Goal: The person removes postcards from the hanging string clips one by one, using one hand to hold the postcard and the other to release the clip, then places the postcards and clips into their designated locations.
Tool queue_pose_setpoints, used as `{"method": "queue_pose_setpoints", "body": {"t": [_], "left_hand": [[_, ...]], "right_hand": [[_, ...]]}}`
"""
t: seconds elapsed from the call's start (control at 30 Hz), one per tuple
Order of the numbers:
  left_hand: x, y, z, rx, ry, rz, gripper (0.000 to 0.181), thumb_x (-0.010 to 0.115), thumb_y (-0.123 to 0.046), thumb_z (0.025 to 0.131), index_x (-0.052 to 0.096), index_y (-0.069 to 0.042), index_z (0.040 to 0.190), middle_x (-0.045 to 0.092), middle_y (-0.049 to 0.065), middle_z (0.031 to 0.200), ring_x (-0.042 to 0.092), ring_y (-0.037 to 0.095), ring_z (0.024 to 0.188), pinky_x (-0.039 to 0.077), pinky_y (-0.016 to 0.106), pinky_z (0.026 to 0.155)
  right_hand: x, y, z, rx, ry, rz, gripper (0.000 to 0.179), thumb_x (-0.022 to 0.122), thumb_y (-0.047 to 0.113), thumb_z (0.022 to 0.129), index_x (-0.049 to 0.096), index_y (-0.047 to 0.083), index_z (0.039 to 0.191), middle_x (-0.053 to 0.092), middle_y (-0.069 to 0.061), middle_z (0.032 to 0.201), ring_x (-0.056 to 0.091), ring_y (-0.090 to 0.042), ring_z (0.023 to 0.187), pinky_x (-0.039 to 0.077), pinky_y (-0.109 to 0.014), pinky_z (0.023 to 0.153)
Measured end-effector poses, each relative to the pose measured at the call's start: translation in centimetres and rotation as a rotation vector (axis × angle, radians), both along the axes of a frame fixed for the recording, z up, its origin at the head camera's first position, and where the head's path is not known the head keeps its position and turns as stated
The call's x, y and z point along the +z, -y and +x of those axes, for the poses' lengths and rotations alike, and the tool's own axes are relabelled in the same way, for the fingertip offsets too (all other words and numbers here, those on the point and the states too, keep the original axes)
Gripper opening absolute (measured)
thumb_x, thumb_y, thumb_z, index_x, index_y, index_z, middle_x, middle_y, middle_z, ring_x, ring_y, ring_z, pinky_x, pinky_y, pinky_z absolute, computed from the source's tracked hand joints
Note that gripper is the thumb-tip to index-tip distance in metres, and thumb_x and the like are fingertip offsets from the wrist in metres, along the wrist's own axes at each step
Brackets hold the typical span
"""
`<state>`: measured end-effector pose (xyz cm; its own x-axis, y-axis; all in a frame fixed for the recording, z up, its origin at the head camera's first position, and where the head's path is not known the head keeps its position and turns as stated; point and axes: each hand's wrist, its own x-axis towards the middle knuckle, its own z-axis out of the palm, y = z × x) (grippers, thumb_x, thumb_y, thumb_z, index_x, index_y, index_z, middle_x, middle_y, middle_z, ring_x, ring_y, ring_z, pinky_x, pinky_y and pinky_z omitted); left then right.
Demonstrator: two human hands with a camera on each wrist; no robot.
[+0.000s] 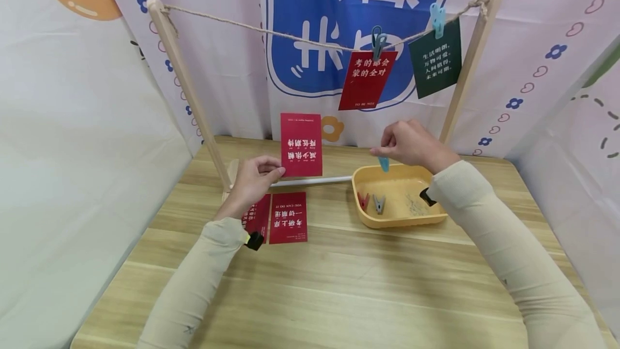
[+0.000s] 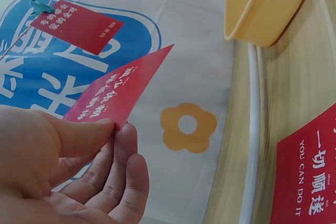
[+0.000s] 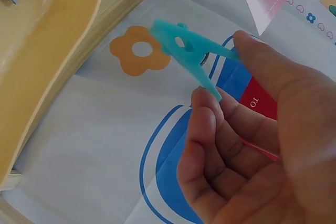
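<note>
My left hand (image 1: 253,183) pinches a red card (image 1: 301,144) by its lower corner, thumb on one face, and holds it up over the table with its white print upside down. Above the yellow tray, my right hand (image 1: 409,143) holds a light-blue clothespin (image 3: 186,51) by its two handle ends, between thumb and index finger; its nose points away from the palm. A twine line (image 1: 271,31) runs between two wooden posts. From it hang a red card (image 1: 368,81) under a dark teal clothespin (image 1: 379,43) and a dark green card (image 1: 437,59) under a light-blue clothespin (image 1: 438,20).
The yellow tray (image 1: 402,223) contains a red clothespin (image 1: 363,201), a grey clothespin (image 1: 379,204) and something pale and thin. Two more red cards (image 1: 288,217) lie on the wooden table (image 1: 339,295) under my left forearm. A white rod (image 1: 315,181) runs along the back. Printed cloth hangs behind.
</note>
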<state>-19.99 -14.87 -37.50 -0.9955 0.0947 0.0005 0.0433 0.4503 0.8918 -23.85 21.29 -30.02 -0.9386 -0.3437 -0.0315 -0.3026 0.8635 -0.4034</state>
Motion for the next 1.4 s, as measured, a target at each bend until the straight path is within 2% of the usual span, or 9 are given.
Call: {"method": "queue_pose_setpoints", "body": {"t": [0.17,0.4,0.63,0.7,0.87,0.93,1.1,1.3,1.4], "left_hand": [[-0.3,0.0,0.3,0.006,0.04,-0.022,0.026,0.066,-0.017,0.105,0.07,-0.006,0.128,0.076,0.016,0.12,0.071,0.025,0.11,0.06,0.031,0.091],[-0.9,-0.2,0.5,-0.017,0.053,0.006,0.023,0.065,-0.016,0.106,0.07,-0.002,0.124,0.075,0.019,0.122,0.071,0.029,0.114,0.059,0.045,0.102],[-1.5,-0.5,0.8,-0.018,0.112,0.05,0.023,0.063,-0.014,0.106,0.069,-0.005,0.126,0.075,0.015,0.118,0.072,0.03,0.115,0.057,0.047,0.105],[-1.8,-0.5,0.8,-0.017,0.133,0.071,0.023,0.063,-0.014,0.106,0.069,-0.006,0.127,0.075,0.014,0.117,0.073,0.029,0.114,0.057,0.046,0.106],[-2.3,-0.6,0.9,-0.005,0.158,0.084,0.023,0.064,-0.015,0.106,0.069,-0.007,0.126,0.074,0.011,0.113,0.071,0.025,0.107,0.059,0.034,0.096],[-2.4,-0.6,1.0,-0.004,0.166,0.093,0.023,0.065,-0.015,0.106,0.07,-0.007,0.126,0.074,0.011,0.113,0.07,0.028,0.108,0.059,0.032,0.094],[-2.6,-0.9,1.2,-0.007,0.177,0.098,0.023,0.066,-0.016,0.105,0.07,-0.007,0.126,0.075,0.012,0.113,0.07,0.031,0.111,0.06,0.04,0.1],[-3.0,-1.1,1.5,-0.015,0.189,0.092,0.024,0.066,-0.017,0.105,0.07,-0.007,0.127,0.075,0.013,0.115,0.07,0.023,0.103,0.056,0.052,0.106],[-3.2,-1.2,1.5,-0.019,0.2,0.1,0.025,0.065,-0.016,0.106,0.069,-0.007,0.128,0.075,0.014,0.116,0.07,0.029,0.108,0.056,0.053,0.107]], "right_hand": [[-0.4,-0.2,0.1,-0.007,0.034,0.006,0.025,0.081,0.033,0.095,0.079,0.008,0.095,0.073,-0.01,0.083,0.059,-0.023,0.08,0.049,-0.031,0.067],[-0.9,-0.6,0.2,-0.023,0.065,0.014,0.027,0.081,0.034,0.095,0.078,0.008,0.095,0.072,-0.009,0.081,0.059,-0.023,0.082,0.049,-0.031,0.069],[-1.5,-1.0,0.3,-0.024,0.098,0.037,0.028,0.08,0.037,0.096,0.077,0.009,0.091,0.07,-0.007,0.078,0.058,-0.023,0.079,0.048,-0.03,0.067],[-1.7,-1.1,0.3,-0.021,0.103,0.048,0.029,0.079,0.037,0.096,0.076,0.009,0.089,0.069,-0.006,0.078,0.058,-0.022,0.078,0.047,-0.03,0.067],[-2.1,-1.4,0.2,-0.009,0.115,0.073,0.031,0.079,0.039,0.096,0.075,0.009,0.087,0.067,-0.006,0.079,0.057,-0.022,0.077,0.046,-0.031,0.067],[-2.2,-1.6,0.2,-0.006,0.123,0.079,0.031,0.079,0.039,0.096,0.075,0.009,0.087,0.067,-0.007,0.079,0.056,-0.022,0.078,0.046,-0.031,0.067],[-2.7,-1.9,0.3,-0.01,0.143,0.085,0.03,0.079,0.038,0.096,0.075,0.01,0.088,0.068,-0.006,0.08,0.058,-0.021,0.078,0.047,-0.031,0.068],[-3.3,-2.2,0.3,-0.016,0.174,0.095,0.031,0.079,0.041,0.096,0.076,0.011,0.089,0.071,-0.007,0.084,0.059,-0.022,0.08,0.049,-0.03,0.069],[-3.5,-2.3,0.4,-0.021,0.179,0.095,0.031,0.079,0.041,0.096,0.076,0.01,0.089,0.071,-0.008,0.085,0.059,-0.022,0.079,0.048,-0.03,0.068]]}}
